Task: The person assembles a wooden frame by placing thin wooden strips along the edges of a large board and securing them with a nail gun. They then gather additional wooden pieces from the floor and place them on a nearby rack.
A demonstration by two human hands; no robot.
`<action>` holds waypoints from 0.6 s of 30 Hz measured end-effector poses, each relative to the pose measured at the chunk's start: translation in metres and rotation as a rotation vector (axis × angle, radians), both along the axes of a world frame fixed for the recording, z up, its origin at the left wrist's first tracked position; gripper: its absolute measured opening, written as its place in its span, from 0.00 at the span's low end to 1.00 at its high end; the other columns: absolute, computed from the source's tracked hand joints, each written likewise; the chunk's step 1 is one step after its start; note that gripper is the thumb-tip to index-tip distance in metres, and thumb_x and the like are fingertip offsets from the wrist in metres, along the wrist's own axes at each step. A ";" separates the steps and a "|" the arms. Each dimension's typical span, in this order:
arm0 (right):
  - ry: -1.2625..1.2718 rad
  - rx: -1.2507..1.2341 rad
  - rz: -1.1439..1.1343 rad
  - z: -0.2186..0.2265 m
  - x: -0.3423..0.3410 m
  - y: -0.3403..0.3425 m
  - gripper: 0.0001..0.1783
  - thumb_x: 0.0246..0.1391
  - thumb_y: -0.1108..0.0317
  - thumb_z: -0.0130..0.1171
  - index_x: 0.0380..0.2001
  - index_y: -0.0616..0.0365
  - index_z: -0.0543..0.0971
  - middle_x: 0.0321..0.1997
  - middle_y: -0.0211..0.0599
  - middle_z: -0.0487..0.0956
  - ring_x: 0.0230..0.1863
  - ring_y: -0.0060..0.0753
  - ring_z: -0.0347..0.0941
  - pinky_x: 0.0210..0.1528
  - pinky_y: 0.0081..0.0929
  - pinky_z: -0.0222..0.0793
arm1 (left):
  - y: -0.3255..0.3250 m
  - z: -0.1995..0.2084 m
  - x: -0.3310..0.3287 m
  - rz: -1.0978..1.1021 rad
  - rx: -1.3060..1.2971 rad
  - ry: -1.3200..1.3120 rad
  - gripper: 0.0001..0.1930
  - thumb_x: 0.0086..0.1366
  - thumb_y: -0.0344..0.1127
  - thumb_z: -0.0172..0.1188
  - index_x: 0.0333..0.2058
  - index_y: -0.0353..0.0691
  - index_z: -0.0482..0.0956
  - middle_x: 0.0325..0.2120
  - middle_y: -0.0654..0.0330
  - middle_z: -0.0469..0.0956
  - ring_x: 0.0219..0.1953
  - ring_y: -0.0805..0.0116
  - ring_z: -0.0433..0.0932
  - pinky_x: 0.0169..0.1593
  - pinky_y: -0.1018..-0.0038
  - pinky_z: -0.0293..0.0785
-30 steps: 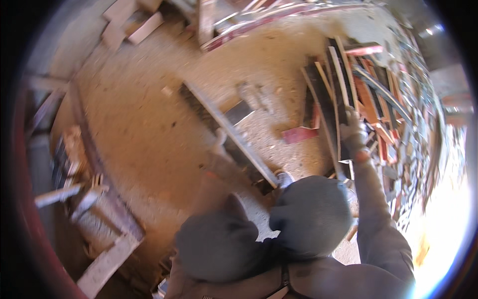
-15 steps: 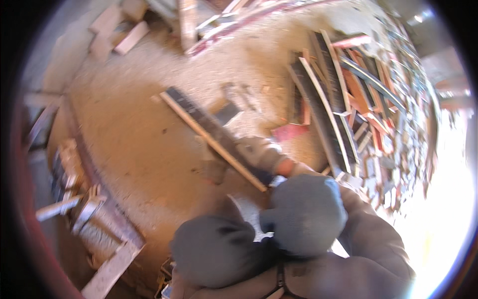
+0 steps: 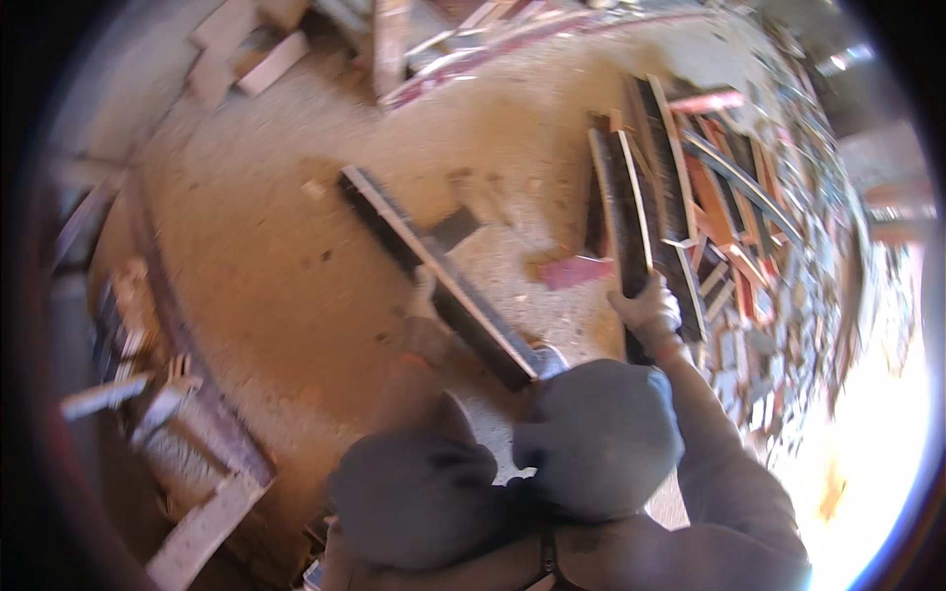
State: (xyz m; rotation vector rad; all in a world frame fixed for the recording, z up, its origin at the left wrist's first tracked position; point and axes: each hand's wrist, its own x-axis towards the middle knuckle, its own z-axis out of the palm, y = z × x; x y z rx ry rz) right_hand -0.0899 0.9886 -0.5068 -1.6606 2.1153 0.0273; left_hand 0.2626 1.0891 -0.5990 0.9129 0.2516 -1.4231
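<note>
My left hand, in a pale glove and blurred, is closed on the edge of a long plank with a dark face and a light edge. That plank slants across the middle, its near end close to my knees. To the right, my gloved right hand wraps round the near part of another dark plank, thumb on its left side. This second plank lies at the left side of a heap of similar planks.
Small dark board and a reddish piece lie on the dusty floor. The wood heap runs along the right. Wood blocks are at the back left; offcuts sit beyond a low edge at the left.
My right hand has moved from the first plank's near end to a plank on the right-hand heap. The first plank has tilted, its dark face now toward the lower left.
</note>
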 end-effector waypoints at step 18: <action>-0.283 -0.021 0.955 -0.010 0.209 0.020 0.31 0.50 0.61 0.72 0.58 0.49 0.76 0.57 0.59 0.73 0.48 0.64 0.79 0.49 0.52 0.79 | -0.004 -0.037 0.001 -0.127 0.445 -0.362 0.34 0.73 0.71 0.51 0.55 0.43 0.79 0.40 0.57 0.82 0.42 0.62 0.80 0.45 0.63 0.79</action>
